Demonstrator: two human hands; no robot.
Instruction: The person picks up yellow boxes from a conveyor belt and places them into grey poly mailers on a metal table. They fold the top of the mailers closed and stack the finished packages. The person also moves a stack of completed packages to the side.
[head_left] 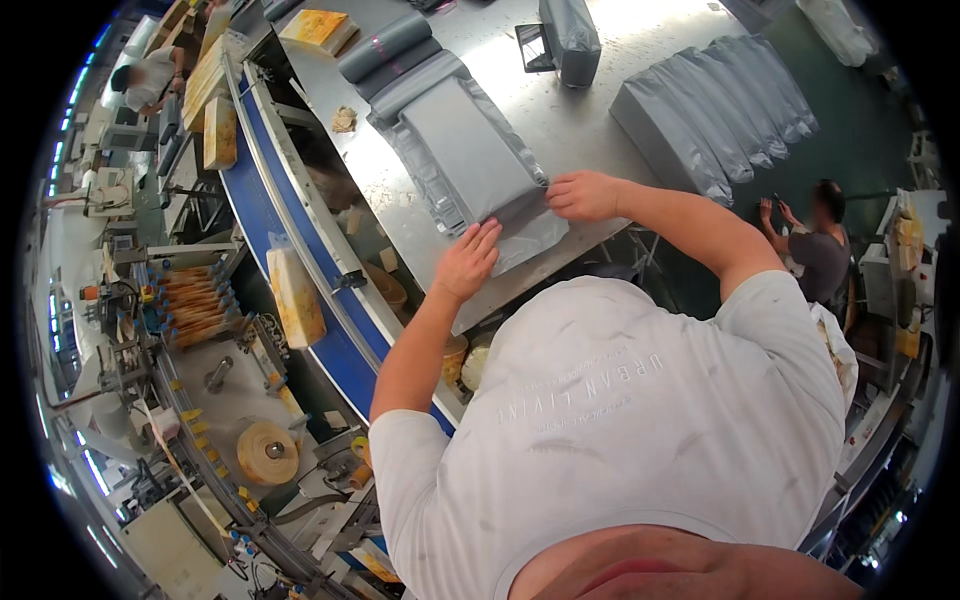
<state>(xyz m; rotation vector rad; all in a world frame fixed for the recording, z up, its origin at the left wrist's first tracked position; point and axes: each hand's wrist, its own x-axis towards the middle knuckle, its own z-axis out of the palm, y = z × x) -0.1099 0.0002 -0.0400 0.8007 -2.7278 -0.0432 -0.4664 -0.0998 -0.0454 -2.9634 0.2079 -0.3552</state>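
Observation:
A block-shaped package in a grey plastic bag [468, 140] lies on the metal table in front of me, its loose edges crumpled along both sides. My left hand [468, 262] rests at the near left corner with fingers stretched out over the plastic. At the near right corner my right hand [583, 195] pinches the bag's edge between thumb and fingers. A loose flap of plastic hangs toward me between the hands. Rolled grey plastic [392, 55] lies against the package's far end.
Several filled grey bags [715, 115] stand in a row at the right of the metal table [520, 95]. Beyond are another grey package [572, 40] and a small dark tray-like item [534, 48]. A blue conveyor [290, 215] carries yellow-white packs [295, 298] along the left. Co-workers [822, 250] are nearby.

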